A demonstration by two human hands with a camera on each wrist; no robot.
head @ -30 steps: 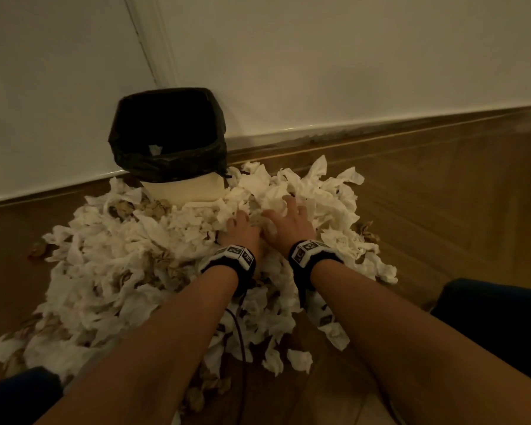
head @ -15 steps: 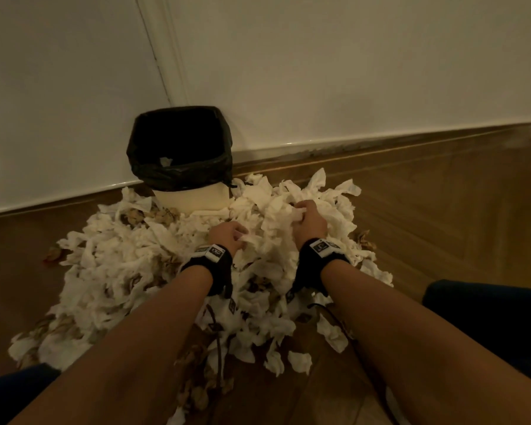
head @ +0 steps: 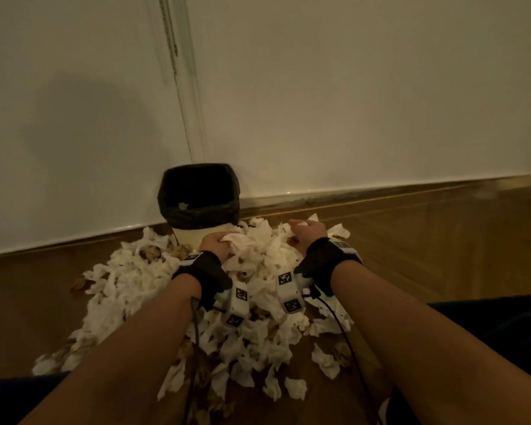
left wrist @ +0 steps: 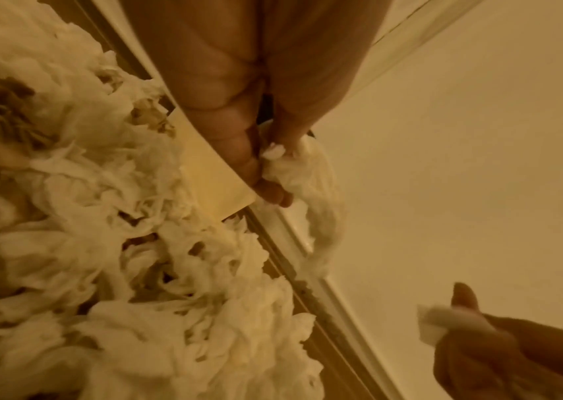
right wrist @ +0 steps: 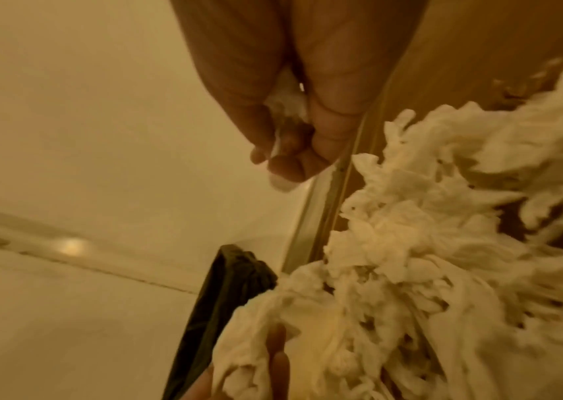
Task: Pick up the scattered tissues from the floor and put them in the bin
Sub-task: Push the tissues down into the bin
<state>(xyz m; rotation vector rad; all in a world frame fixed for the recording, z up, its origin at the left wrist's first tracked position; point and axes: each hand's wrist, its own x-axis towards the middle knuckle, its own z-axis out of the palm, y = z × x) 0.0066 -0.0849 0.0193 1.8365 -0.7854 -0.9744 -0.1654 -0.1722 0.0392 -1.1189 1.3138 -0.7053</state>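
Observation:
A big heap of white crumpled tissues point(head: 154, 289) covers the wooden floor in front of a cream bin point(head: 196, 237) lined with a black bag point(head: 198, 191). My left hand point(head: 216, 242) grips a wad of tissues point(head: 242, 240) just in front of the bin. In the left wrist view its fingers point(left wrist: 249, 162) curl round a hanging tissue strand point(left wrist: 314, 189). My right hand point(head: 304, 233) holds tissues a little to the right, lifted off the heap. The right wrist view has tissue point(right wrist: 287, 105) bunched inside the curled fingers point(right wrist: 294, 162).
The bin stands in a corner of two pale walls point(head: 350, 102) with a skirting board point(head: 380, 194). Bare wooden floor point(head: 442, 256) lies to the right of the heap. Dark trouser legs point(head: 503, 320) frame both lower sides. Cables point(head: 347, 332) trail from the wrist cameras.
Both hands closed on tissues in the heap and lifted them up towards the bin. The head view has tilted up, with more wall in it.

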